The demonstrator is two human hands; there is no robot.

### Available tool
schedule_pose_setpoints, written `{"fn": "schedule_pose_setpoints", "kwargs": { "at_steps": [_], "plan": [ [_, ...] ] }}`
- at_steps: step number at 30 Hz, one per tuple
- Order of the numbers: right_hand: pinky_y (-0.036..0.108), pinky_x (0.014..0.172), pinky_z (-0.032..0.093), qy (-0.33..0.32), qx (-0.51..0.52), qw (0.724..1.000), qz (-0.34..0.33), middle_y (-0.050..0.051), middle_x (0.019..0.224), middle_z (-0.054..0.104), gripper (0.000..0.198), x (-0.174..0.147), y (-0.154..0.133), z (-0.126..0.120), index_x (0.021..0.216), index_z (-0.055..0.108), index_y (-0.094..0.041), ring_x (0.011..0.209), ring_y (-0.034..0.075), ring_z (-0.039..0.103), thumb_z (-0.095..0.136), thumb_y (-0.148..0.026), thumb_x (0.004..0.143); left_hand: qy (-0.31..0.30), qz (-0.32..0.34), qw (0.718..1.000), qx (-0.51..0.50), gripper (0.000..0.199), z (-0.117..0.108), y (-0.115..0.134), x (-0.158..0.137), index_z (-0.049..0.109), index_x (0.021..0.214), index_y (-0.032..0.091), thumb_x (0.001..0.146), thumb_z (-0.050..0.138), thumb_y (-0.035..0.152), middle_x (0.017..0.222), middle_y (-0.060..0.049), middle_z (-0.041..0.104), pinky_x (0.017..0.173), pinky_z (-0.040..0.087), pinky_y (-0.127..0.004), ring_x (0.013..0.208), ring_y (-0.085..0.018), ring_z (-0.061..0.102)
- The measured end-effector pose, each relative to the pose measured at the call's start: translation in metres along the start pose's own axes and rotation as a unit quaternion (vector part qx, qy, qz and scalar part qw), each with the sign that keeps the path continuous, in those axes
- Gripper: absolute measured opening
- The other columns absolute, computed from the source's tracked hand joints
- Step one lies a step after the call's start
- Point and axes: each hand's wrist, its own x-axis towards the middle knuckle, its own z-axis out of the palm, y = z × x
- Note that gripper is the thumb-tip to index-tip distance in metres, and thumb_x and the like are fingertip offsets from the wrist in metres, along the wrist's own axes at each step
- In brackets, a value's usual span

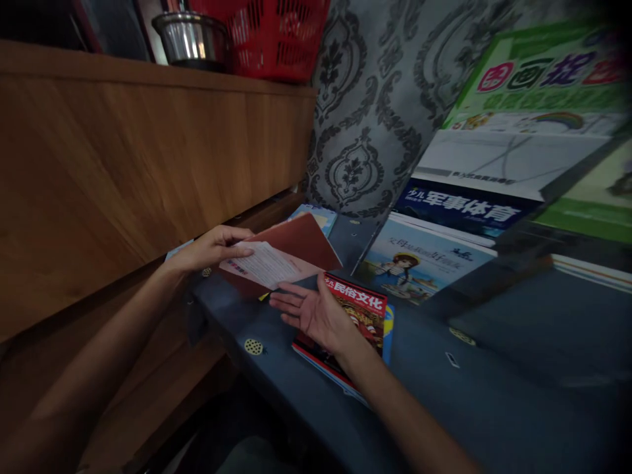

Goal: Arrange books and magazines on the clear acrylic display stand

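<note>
My left hand [222, 247] grips a thin book [309, 243] at its left edge, thumb on top. The book has reddish-brown covers and a pale printed page, and it is tilted above the table. My right hand [316, 313] is open, palm turned up with fingers stretched toward the book; whether the fingertips touch it I cannot tell. Beneath the right hand lies a red-covered book [363, 299] with white Chinese characters, on top of blue and yellow ones. My right wrist and forearm hide part of that stack.
Several books lean at the right, among them a blue one with a cartoon girl [399, 263], a dark blue one [464, 209] and a green-white one [518, 105]. A wooden cabinet [148, 151] borders the dark table [415, 401], with a metal pot [190, 39] and red basket [276, 39] on it.
</note>
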Motion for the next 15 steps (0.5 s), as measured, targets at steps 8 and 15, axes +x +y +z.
{"fn": "schedule_pose_setpoints", "kwargs": {
  "at_steps": [8,15],
  "plan": [
    [0.041,0.074,0.058,0.099,-0.018,0.988,-0.116,0.011,0.096,0.078,0.057,-0.041,-0.018,-0.027,0.093,0.071,-0.020,0.099,0.030,0.071,0.056,-0.072,0.078,-0.014,0.108,0.975,0.194,0.011,0.032,0.014,-0.016,0.080,0.083,0.034,0.079,0.069,0.034,0.115,-0.007,0.071,0.101,0.042,-0.054,0.134,-0.036,0.046],
    [0.032,0.063,0.057,0.225,-0.236,0.937,-0.127,0.002,0.074,0.075,0.041,-0.123,0.002,-0.070,0.088,0.065,-0.021,0.064,0.020,0.070,0.084,-0.046,0.062,0.032,0.150,0.973,0.172,0.031,0.106,-0.055,0.009,0.077,0.099,0.032,0.092,0.047,0.024,0.144,-0.004,0.053,0.114,0.033,-0.053,0.140,-0.028,0.038]
  ]
}}
